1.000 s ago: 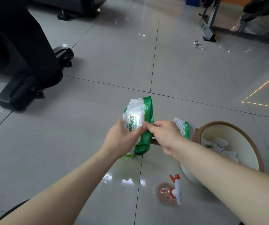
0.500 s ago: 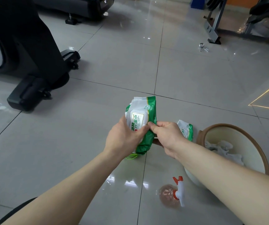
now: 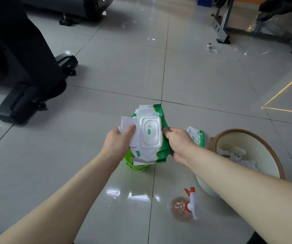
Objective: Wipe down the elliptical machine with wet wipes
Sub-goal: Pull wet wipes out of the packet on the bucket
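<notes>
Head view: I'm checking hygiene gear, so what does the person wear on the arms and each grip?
No sleeves show: the left forearm and right forearm are bare to the frame edge. The left grip and right grip are ungloved, with no watch, band or ring visible.

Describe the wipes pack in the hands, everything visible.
The wipes pack is a soft green-and-white plastic pouch with a hard white frame on its face. Its lid is flipped open leftward, baring a white oval seal with a green tab; no wipe shows. Held above the floor, face up. The left hand holds the lid, the right hand grips the green edge.
</notes>
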Demonstrator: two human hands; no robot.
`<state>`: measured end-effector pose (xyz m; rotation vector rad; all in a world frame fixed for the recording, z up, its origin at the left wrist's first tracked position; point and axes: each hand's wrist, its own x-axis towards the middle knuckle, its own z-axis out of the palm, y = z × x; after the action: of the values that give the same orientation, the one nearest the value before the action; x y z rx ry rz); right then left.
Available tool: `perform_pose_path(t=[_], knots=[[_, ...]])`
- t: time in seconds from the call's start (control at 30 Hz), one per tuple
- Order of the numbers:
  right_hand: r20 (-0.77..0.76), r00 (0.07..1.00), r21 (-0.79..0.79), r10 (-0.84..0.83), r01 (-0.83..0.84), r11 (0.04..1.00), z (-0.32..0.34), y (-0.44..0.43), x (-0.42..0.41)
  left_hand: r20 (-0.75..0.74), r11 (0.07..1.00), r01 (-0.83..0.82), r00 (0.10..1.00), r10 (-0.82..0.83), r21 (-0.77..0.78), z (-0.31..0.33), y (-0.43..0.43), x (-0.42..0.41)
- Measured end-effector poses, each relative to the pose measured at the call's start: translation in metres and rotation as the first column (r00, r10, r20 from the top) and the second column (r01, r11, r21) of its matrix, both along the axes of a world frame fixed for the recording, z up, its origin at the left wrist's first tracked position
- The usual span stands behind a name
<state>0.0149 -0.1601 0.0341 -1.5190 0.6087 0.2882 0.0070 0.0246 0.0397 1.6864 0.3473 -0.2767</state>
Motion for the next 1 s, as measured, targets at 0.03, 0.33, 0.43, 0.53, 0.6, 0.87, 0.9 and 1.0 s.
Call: perform_pose_path(t=[0.03, 0.33, 0.43, 0.53, 0.6, 0.87, 0.9, 1.0], knots=[[0.004, 1.0, 0.009, 0.001, -0.001, 1.0, 0.001, 0.0, 0.0, -0.054, 0.997, 0.003, 0.999, -0.007, -0.079, -0.002, 0.0, 0.0], [0.049, 0.995, -0.311, 0.083, -0.064, 0.948, 0.006, -0.005, -0.002, -0.037, 0.996, -0.006, 0.999, 0.002, -0.088, -0.003, -0.007, 0.0], [0.264, 0.949, -0.572, 0.173, 0.01, 0.82, 0.016, -0.01, 0.0, 0.053, 0.992, 0.034, 0.998, -0.041, 0.118, 0.001, -0.012, -0.002], [0.304, 0.871, -0.688, 0.386, -0.08, 0.721, 0.02, -0.004, -0.004, 0.1, 0.965, 0.099, 0.987, -0.126, 0.245, -0.001, -0.015, -0.004], [0.215, 0.854, -0.748, 0.474, -0.168, 0.642, 0.015, 0.0, -0.008, 0.109, 0.95, 0.109, 0.983, -0.146, 0.292, -0.002, -0.018, -0.005], [0.118, 0.884, -0.703, 0.452, -0.247, 0.667, 0.009, 0.001, -0.014, 0.083, 0.936, 0.113, 0.985, -0.149, 0.332, -0.007, -0.02, -0.003], [0.116, 0.877, -0.723, 0.466, -0.246, 0.645, 0.008, 0.001, -0.013, 0.085, 0.933, 0.118, 0.984, -0.156, 0.34, -0.007, -0.021, -0.003], [0.093, 0.853, -0.781, 0.513, -0.257, 0.569, 0.005, 0.0, -0.013, 0.098, 0.939, 0.131, 0.981, -0.169, 0.317, -0.008, -0.023, -0.003]])
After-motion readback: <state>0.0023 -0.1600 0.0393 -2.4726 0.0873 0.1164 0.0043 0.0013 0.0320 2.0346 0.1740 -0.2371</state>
